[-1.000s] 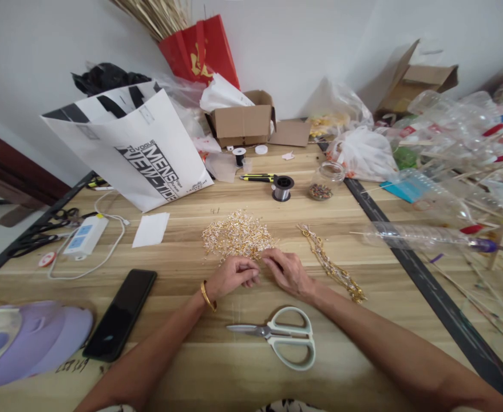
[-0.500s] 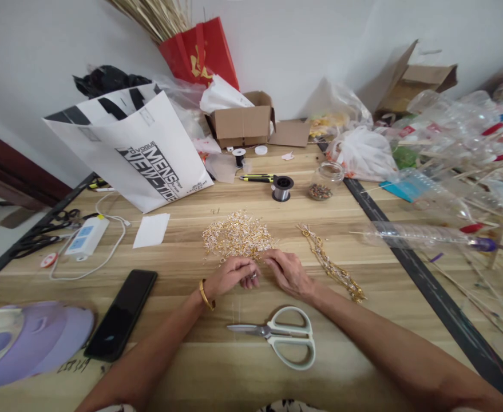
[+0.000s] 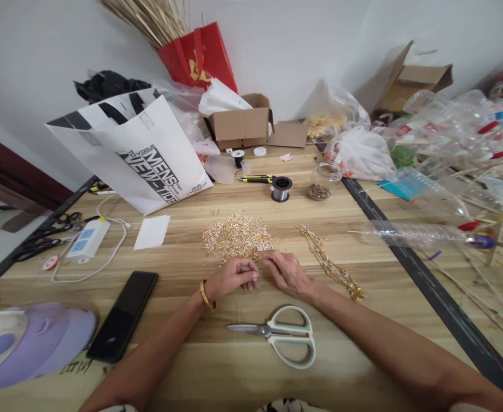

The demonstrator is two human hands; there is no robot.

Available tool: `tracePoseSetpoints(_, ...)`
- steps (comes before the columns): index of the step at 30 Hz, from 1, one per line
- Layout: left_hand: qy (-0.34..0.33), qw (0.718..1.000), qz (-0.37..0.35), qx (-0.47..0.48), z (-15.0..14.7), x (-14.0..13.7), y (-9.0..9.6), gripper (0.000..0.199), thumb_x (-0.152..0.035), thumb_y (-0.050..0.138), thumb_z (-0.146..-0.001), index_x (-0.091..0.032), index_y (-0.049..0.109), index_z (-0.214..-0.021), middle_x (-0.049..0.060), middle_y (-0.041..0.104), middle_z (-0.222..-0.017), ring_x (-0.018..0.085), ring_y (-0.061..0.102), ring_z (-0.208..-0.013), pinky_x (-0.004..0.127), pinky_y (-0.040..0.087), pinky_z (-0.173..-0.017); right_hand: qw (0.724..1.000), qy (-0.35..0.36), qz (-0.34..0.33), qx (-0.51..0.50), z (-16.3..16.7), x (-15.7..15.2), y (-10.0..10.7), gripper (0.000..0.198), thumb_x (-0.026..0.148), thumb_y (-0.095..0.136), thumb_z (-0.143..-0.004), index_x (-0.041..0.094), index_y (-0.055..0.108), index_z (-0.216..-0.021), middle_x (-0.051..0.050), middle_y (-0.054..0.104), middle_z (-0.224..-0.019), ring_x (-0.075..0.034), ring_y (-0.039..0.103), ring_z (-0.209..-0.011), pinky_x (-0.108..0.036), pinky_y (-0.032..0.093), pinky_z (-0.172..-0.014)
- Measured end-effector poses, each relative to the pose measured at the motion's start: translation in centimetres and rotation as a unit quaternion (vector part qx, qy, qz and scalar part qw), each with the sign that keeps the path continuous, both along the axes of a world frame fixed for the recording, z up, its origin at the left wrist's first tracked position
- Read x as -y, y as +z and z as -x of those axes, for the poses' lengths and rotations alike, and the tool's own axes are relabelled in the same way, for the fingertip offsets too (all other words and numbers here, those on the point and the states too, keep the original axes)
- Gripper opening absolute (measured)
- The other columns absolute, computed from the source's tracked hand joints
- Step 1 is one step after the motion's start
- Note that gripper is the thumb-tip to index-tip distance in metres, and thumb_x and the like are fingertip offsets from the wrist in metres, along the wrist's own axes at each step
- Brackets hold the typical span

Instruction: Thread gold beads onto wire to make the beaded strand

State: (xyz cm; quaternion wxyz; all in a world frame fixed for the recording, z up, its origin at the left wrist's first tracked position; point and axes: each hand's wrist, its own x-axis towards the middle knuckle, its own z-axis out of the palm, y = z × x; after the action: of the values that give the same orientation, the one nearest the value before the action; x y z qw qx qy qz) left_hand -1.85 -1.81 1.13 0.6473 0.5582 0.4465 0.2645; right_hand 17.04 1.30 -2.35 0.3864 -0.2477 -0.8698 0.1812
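A loose heap of small gold and silvery beads [image 3: 236, 233] lies mid-table. At its near edge, my left hand [image 3: 235, 274] is closed, fingers curled inward around something too small to name. My right hand [image 3: 288, 272] rests at the heap's near right side, its fingertips pressed together by the beads; what they pinch is hidden. To the right of that hand lies a bundle of strung gold beads [image 3: 331, 266]. Scissors [image 3: 292, 336] with pale handles lie just below both hands, blades pointing left.
A spool of wire [image 3: 281, 189], a utility knife [image 3: 255, 179] and a jar of dark beads [image 3: 320, 186] stand behind the heap. A phone [image 3: 123, 316] lies left. A white paper bag [image 3: 135, 154] stands at back left; plastic bottles [image 3: 457, 131] pile up on the right.
The left hand's fingers have shifted slightly, with the thumb and fingertips now turned more toward the right. The right hand stays nearly in place; the camera view has moved a little.
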Motion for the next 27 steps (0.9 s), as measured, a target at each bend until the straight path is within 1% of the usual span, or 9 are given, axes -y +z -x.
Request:
tracePoseSetpoints(2, 0.011, 1.000, -0.011, -0.003, -0.1, 0.1, 0.1, 0.034, -0.045, 0.064, -0.074, -0.012, 0.054, -0.074, 0.004, 0.067, -0.062, 0.008, 0.057, -0.048, 0.020, 0.046, -0.051, 1.000, 0.003, -0.003, 0.008, 0.1, 0.1, 0.3, 0.014, 0.020, 0.035, -0.095, 0.018, 0.049, -0.097, -0.006, 0.061, -0.077, -0.016, 0.058, -0.065, -0.026, 0.045, -0.059)
tracePoseSetpoints(4, 0.023, 0.999, -0.020, -0.011, -0.1, 0.2, 0.1, 0.034, -0.046, 0.062, -0.076, -0.013, 0.053, -0.076, 0.004, 0.067, -0.060, 0.009, 0.057, -0.045, 0.020, 0.046, -0.048, 1.000, 0.008, -0.006, 0.011, 0.2, 0.3, 0.6, 0.014, 0.019, 0.036, -0.095, 0.019, 0.049, -0.095, -0.007, 0.061, -0.082, -0.017, 0.059, -0.074, -0.025, 0.047, -0.061)
tracePoseSetpoints(6, 0.032, 0.999, -0.026, -0.022, -0.2, 0.3, 0.0, 0.035, -0.048, 0.060, -0.077, -0.014, 0.052, -0.077, 0.003, 0.066, -0.058, 0.010, 0.057, -0.043, 0.020, 0.046, -0.046, 1.000, 0.008, -0.010, 0.011, 0.3, 0.6, 0.8, 0.013, 0.019, 0.037, -0.095, 0.019, 0.050, -0.097, -0.009, 0.061, -0.091, -0.017, 0.060, -0.083, -0.025, 0.048, -0.064)
tracePoseSetpoints(9, 0.040, 0.998, -0.036, -0.033, -0.2, 0.5, -0.1, 0.036, -0.049, 0.058, -0.078, -0.014, 0.050, -0.077, 0.002, 0.065, -0.055, 0.010, 0.057, -0.041, 0.020, 0.046, -0.043, 0.999, 0.004, -0.026, 0.024, 0.5, 0.9, 0.8, 0.013, 0.017, 0.038, -0.095, 0.019, 0.050, -0.099, -0.010, 0.061, -0.098, -0.016, 0.060, -0.088, -0.023, 0.048, -0.064)
tracePoseSetpoints(11, 0.043, 0.997, -0.043, -0.038, -0.3, 0.6, -0.1, 0.036, -0.050, 0.057, -0.079, -0.015, 0.050, -0.077, 0.002, 0.064, -0.053, 0.010, 0.056, -0.040, 0.019, 0.045, -0.042, 0.999, 0.004, -0.033, 0.040, 0.5, 1.0, 0.7, 0.013, 0.017, 0.038, -0.095, 0.019, 0.050, -0.100, -0.009, 0.061, -0.095, -0.016, 0.060, -0.084, -0.023, 0.048, -0.061)
tracePoseSetpoints(15, 0.049, 0.997, -0.043, -0.031, -0.5, 0.7, -0.2, 0.037, -0.050, 0.056, -0.080, -0.014, 0.050, -0.079, 0.002, 0.064, -0.053, 0.011, 0.057, -0.040, 0.019, 0.044, -0.040, 0.997, 0.010, -0.039, 0.069, 0.4, 1.0, 0.4, 0.016, 0.016, 0.036, -0.095, 0.018, 0.050, -0.102, -0.007, 0.060, -0.081, -0.015, 0.058, -0.070, -0.024, 0.046, -0.058)
tracePoseSetpoints(18, 0.056, 0.998, -0.025, -0.011, -0.6, 0.7, -0.2, 0.038, -0.051, 0.058, -0.078, -0.014, 0.050, -0.079, 0.002, 0.064, -0.053, 0.010, 0.056, -0.039, 0.019, 0.044, -0.040, 0.997, 0.019, -0.035, 0.061, 0.4, 0.8, 0.3, 0.016, 0.017, 0.037, -0.095, 0.017, 0.051, -0.102, -0.006, 0.059, -0.078, -0.016, 0.057, -0.068, -0.025, 0.047, -0.061)
tracePoseSetpoints(23, 0.056, 0.998, 0.005, 0.019, -0.6, 0.5, 0.3, 0.036, -0.047, 0.064, -0.074, -0.013, 0.052, -0.078, 0.004, 0.068, -0.060, 0.010, 0.058, -0.045, 0.019, 0.045, -0.046, 1.000, 0.012, 0.008, 0.013, 0.5, 0.5, 0.4, 0.015, 0.018, 0.037, -0.095, 0.018, 0.051, -0.097, -0.005, 0.060, -0.077, -0.015, 0.058, -0.066, -0.025, 0.047, -0.061)
tracePoseSetpoints(27, 0.050, 0.998, 0.006, 0.023, -0.5, 0.4, 0.6, 0.033, -0.041, 0.067, -0.073, -0.011, 0.055, -0.078, 0.006, 0.069, -0.067, 0.009, 0.058, -0.051, 0.021, 0.046, -0.053, 0.999, 0.003, 0.036, -0.003, 0.5, 0.3, 0.1, 0.013, 0.020, 0.039, -0.094, 0.017, 0.051, -0.097, -0.005, 0.061, -0.075, -0.015, 0.057, -0.063, -0.025, 0.046, -0.059)
